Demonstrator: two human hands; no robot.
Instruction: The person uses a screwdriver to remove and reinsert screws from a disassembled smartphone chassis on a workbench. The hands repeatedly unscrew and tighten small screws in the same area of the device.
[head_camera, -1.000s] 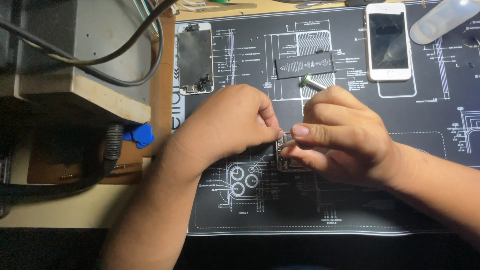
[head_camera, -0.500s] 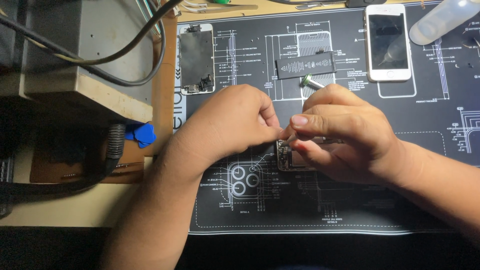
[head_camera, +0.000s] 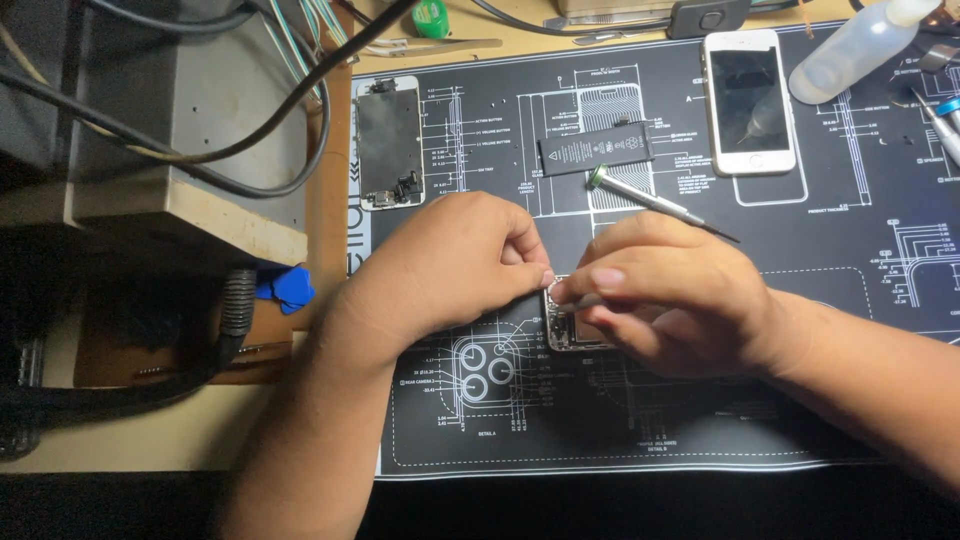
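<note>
On the black printed repair mat (head_camera: 860, 330), near its middle, both hands meet over a small opened phone body (head_camera: 572, 330), which lies flat on the mat and is mostly hidden beneath them. At that spot the left hand (head_camera: 450, 262) has its fingers curled in and its thumb and forefinger pinched together at the phone's upper edge; whether something tiny sits between them cannot be told. Touching it fingertip to fingertip, the right hand (head_camera: 670, 295) has its fingers closed around a slim screwdriver (head_camera: 655, 203), whose green-capped end sticks out past the knuckles toward the far side of the mat. Just beyond the hands lies a black flat battery (head_camera: 596, 149). Farther off rest a white phone (head_camera: 749, 100) face up, a detached screen assembly (head_camera: 388, 142) to the left, and a clear plastic bottle (head_camera: 860, 45) at the right corner. Blue plastic picks (head_camera: 286, 287) lie off the mat's left edge.
</note>
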